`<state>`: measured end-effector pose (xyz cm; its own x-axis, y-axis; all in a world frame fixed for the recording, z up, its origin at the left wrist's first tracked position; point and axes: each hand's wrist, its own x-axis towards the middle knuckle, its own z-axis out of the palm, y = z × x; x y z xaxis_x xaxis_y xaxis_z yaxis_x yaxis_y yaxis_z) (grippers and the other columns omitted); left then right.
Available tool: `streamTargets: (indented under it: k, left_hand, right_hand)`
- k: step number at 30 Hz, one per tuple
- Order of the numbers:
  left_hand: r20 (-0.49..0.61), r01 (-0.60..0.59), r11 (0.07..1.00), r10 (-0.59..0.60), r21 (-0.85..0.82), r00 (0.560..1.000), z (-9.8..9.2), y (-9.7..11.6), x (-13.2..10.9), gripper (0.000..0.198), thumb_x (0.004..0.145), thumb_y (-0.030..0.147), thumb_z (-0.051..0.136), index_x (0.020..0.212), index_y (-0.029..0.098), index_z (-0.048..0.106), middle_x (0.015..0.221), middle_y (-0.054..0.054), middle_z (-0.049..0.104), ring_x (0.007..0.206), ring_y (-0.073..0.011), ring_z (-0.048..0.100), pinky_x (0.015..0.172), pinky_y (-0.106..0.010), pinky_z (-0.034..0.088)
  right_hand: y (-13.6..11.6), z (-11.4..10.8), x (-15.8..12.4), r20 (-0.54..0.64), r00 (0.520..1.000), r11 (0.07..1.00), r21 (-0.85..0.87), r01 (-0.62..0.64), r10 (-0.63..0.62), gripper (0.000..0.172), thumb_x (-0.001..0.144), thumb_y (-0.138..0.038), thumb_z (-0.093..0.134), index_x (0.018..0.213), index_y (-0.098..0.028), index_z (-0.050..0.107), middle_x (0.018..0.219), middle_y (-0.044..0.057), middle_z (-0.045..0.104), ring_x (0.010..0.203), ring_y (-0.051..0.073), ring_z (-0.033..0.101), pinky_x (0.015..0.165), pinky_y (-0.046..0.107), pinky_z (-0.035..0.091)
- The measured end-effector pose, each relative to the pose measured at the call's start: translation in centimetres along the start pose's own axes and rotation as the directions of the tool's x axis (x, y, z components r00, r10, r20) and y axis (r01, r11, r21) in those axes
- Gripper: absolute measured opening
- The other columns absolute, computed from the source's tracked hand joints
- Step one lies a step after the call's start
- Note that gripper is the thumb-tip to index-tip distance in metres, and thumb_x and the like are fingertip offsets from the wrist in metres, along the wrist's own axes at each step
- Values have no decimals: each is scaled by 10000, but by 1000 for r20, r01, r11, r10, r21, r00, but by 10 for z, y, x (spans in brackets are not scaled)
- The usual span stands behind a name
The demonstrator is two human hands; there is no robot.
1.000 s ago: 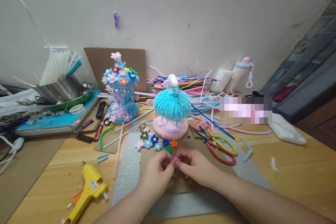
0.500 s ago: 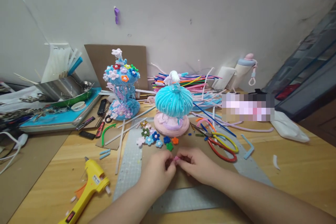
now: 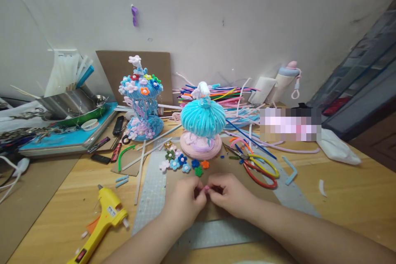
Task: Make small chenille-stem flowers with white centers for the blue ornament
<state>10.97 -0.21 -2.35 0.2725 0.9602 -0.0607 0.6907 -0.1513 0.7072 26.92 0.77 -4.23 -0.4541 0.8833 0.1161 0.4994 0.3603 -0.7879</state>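
Observation:
My left hand [image 3: 185, 202] and my right hand [image 3: 229, 194] meet over a sheet of brown card, fingers pinched together on a small pink pipe-cleaner piece [image 3: 206, 188]. Just beyond them lies a cluster of small pipe-cleaner flowers [image 3: 182, 164] in white, blue, green and orange. Behind the flowers stands a blue dome ornament on a pink base [image 3: 202, 126]. A second blue ornament covered in flowers [image 3: 140, 103] stands further back on the left.
A yellow glue gun [image 3: 102, 220] lies near the front left. Scissors with red and yellow handles [image 3: 258, 167] lie to the right. A heap of coloured pipe cleaners [image 3: 229, 101] sits against the wall. A grey cutting mat [image 3: 151, 198] lies under the card, with clutter at far left.
The pink piece looked larger between the fingertips a second ago; now less of it shows. Both hands stay in about the same place, and the view has shifted slightly.

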Motion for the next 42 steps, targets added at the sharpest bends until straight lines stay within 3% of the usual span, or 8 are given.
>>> streamTargets:
  k: [10, 14, 16, 19, 23, 36, 39, 42]
  left_hand:
    - [-83, 6, 994, -15, -109, 996, 9, 0, -3, 144, 737, 216, 478, 603, 176, 514, 542, 17, 521, 518, -123, 463, 486, -223, 276]
    - [-98, 41, 919, -86, -392, 991, 7, 0, 2, 140, 762, 281, 491, 673, 176, 514, 543, 31, 517, 496, -116, 479, 481, -216, 330]
    - [-65, 68, 814, -129, -577, 990, 6, 0, 5, 173, 774, 335, 496, 707, 175, 506, 528, 42, 511, 478, -109, 494, 490, -216, 377]
    - [15, 116, 704, -148, -701, 989, 5, 2, 7, 218, 745, 376, 539, 696, 171, 482, 513, 52, 503, 435, -93, 483, 458, -209, 396]
    - [18, 119, 689, -152, -715, 988, 3, 7, 5, 223, 719, 367, 583, 737, 159, 505, 529, 53, 508, 453, -87, 488, 441, -194, 406]
    - [39, 152, 620, -191, -770, 981, 3, 5, 9, 295, 631, 395, 682, 679, 145, 533, 545, 30, 556, 431, -77, 503, 434, -198, 425]
    - [38, 151, 671, -179, -726, 983, 5, 2, 8, 235, 660, 351, 644, 663, 156, 514, 526, 41, 535, 411, -73, 478, 426, -196, 401]
    - [-10, 101, 822, -128, -561, 992, 7, -4, 5, 142, 704, 290, 583, 666, 159, 544, 518, 38, 530, 437, -90, 474, 436, -199, 366]
  right_hand:
    - [-12, 0, 0, -64, 998, 998, -62, -3, -1, 222, 745, -125, 491, 540, -157, 413, 537, -50, 419, 532, 83, 384, 490, 203, 246]
    - [-13, -2, 4, -37, 993, 979, 178, -100, 108, 107, 811, -227, 490, 735, -165, 535, 622, -27, 514, 543, 93, 454, 482, 192, 337]
    - [-13, -1, 5, 13, 981, 919, 348, -185, 192, 158, 834, -324, 489, 849, -172, 530, 640, -24, 539, 492, 87, 473, 434, 184, 370]
    - [-12, 1, 6, 69, 960, 825, 497, -268, 270, 271, 822, -443, 495, 813, -172, 495, 533, -57, 492, 377, 65, 422, 342, 163, 348]
    - [-12, 1, 7, 94, 949, 795, 525, -304, 301, 288, 791, -446, 530, 722, -176, 458, 437, -92, 425, 327, 51, 384, 308, 139, 311]
    - [-9, -2, 5, 98, 963, 829, 491, -266, 251, 305, 826, -464, 484, 748, -170, 511, 506, -63, 458, 372, 68, 422, 336, 160, 326]
    - [-12, -4, 4, 66, 974, 895, 386, -225, 216, 216, 845, -372, 479, 783, -170, 529, 579, -36, 515, 440, 81, 465, 398, 177, 362]
    - [-16, -9, 2, -14, 998, 986, 155, -66, 69, 115, 841, -243, 489, 811, -173, 575, 693, 4, 582, 614, 118, 530, 558, 214, 412]
